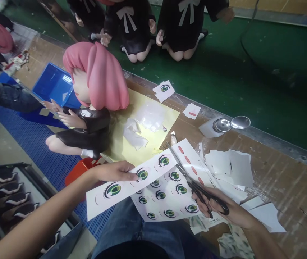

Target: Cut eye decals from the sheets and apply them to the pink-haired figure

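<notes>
And there's your left hand (121,172) at 7 o'clock, thumb on top and fingers clamped on a paper strip (130,189)! Three big green eyes run along it, the strip tilting from 8 o'clock up towards 2. Over at 4 o'clock, your right hand (210,205) has its fingers wrapped around the dark handles of the scissors (193,185), and the blades point to 11, right at the strip's upper end. Just below that strip, at 5 o'clock, lies the sheet (169,201), smaller green eyes all over it and a row of red mouths up its 1 o'clock side.

Look to 10: a kneeling doll (96,115) with pink hair and a black dress on the counter (285,190), a blue bin (52,84) at its own 10 o'clock and yellow paper (166,115) at its 3. At 12, a small stack of eye cards (164,90); at 2, mouth cards (192,110); at 3, a pale bottle (210,127) with a shiny metal top. Paper scraps (239,167) spread out at 4, and more dolls (132,32) kneel at 12!
</notes>
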A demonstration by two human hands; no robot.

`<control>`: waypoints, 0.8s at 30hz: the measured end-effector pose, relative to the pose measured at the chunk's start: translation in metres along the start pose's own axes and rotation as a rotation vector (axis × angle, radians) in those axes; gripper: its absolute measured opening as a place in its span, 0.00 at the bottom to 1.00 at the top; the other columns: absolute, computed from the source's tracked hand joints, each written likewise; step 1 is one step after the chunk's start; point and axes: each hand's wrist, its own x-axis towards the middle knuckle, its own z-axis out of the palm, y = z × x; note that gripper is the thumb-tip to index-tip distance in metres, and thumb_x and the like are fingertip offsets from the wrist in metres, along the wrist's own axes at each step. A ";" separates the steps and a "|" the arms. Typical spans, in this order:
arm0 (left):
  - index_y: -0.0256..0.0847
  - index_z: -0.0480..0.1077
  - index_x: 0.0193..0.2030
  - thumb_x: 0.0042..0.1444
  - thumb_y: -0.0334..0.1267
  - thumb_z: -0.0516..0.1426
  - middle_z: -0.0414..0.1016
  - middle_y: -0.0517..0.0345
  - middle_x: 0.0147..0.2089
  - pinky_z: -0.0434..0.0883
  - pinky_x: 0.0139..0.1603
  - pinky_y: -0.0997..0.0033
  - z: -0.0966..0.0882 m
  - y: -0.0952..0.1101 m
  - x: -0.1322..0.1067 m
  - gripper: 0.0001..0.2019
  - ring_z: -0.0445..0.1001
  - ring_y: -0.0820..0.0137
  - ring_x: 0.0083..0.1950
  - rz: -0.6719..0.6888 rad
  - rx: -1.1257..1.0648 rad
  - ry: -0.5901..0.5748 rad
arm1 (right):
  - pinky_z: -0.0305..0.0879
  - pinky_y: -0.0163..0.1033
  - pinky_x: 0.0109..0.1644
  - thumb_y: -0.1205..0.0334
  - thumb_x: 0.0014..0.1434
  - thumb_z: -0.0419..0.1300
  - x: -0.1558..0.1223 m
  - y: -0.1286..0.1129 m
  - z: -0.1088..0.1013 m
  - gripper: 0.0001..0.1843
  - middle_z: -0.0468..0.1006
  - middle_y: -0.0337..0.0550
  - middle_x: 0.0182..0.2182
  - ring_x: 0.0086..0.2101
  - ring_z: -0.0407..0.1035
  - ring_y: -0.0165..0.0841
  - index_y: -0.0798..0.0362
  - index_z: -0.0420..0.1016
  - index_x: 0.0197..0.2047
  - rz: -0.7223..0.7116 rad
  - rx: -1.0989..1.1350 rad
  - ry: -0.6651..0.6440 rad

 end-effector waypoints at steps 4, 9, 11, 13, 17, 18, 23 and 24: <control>0.42 0.79 0.51 0.61 0.53 0.59 0.83 0.50 0.46 0.77 0.45 0.67 -0.002 0.001 0.004 0.19 0.81 0.64 0.42 0.006 -0.011 -0.004 | 0.57 0.37 0.33 0.35 0.61 0.61 0.002 -0.002 -0.004 0.31 0.65 0.39 0.29 0.29 0.59 0.28 0.57 0.73 0.49 0.013 -0.051 -0.016; 0.42 0.79 0.50 0.61 0.52 0.59 0.83 0.50 0.46 0.77 0.40 0.69 -0.005 0.000 0.008 0.19 0.81 0.64 0.41 0.003 -0.031 -0.023 | 0.59 0.38 0.33 0.33 0.59 0.61 0.003 0.003 -0.012 0.35 0.68 0.40 0.26 0.27 0.62 0.29 0.59 0.72 0.49 0.042 -0.132 0.021; 0.42 0.79 0.49 0.61 0.52 0.60 0.83 0.50 0.45 0.77 0.39 0.70 -0.007 -0.002 0.009 0.18 0.81 0.64 0.40 0.004 -0.039 -0.027 | 0.62 0.40 0.34 0.33 0.58 0.62 0.004 0.005 -0.014 0.34 0.70 0.41 0.25 0.26 0.63 0.30 0.60 0.73 0.47 0.097 -0.158 0.070; 0.42 0.79 0.48 0.61 0.52 0.60 0.84 0.51 0.45 0.76 0.39 0.71 -0.008 -0.004 0.012 0.18 0.81 0.65 0.40 0.005 -0.043 -0.029 | 0.64 0.41 0.34 0.33 0.56 0.64 0.005 0.005 -0.014 0.34 0.70 0.41 0.23 0.25 0.63 0.30 0.60 0.75 0.44 0.149 -0.162 0.105; 0.42 0.79 0.49 0.61 0.53 0.60 0.83 0.51 0.45 0.76 0.39 0.70 -0.012 -0.008 0.016 0.19 0.81 0.65 0.40 0.003 -0.043 -0.049 | 0.65 0.41 0.35 0.37 0.54 0.67 0.008 0.004 -0.014 0.30 0.70 0.40 0.21 0.24 0.63 0.30 0.60 0.77 0.40 0.184 -0.162 0.125; 0.42 0.79 0.49 0.61 0.53 0.60 0.83 0.51 0.45 0.76 0.39 0.70 -0.013 -0.009 0.017 0.19 0.81 0.65 0.40 0.003 -0.039 -0.055 | 0.65 0.41 0.35 0.38 0.55 0.67 0.008 0.005 -0.015 0.29 0.71 0.40 0.21 0.24 0.64 0.29 0.60 0.77 0.40 0.190 -0.161 0.131; 0.40 0.78 0.49 0.61 0.56 0.58 0.83 0.50 0.43 0.77 0.40 0.69 -0.008 -0.008 0.005 0.22 0.81 0.64 0.41 0.019 -0.005 -0.034 | 0.65 0.41 0.34 0.38 0.54 0.68 0.004 0.007 -0.009 0.32 0.72 0.41 0.23 0.24 0.65 0.30 0.62 0.78 0.44 0.193 -0.131 0.133; 0.40 0.78 0.49 0.62 0.57 0.57 0.83 0.50 0.43 0.77 0.40 0.70 -0.006 -0.005 -0.002 0.23 0.81 0.64 0.41 0.028 0.010 -0.009 | 0.65 0.42 0.34 0.36 0.54 0.67 0.001 0.007 -0.005 0.33 0.72 0.42 0.24 0.25 0.65 0.31 0.61 0.78 0.44 0.181 -0.114 0.128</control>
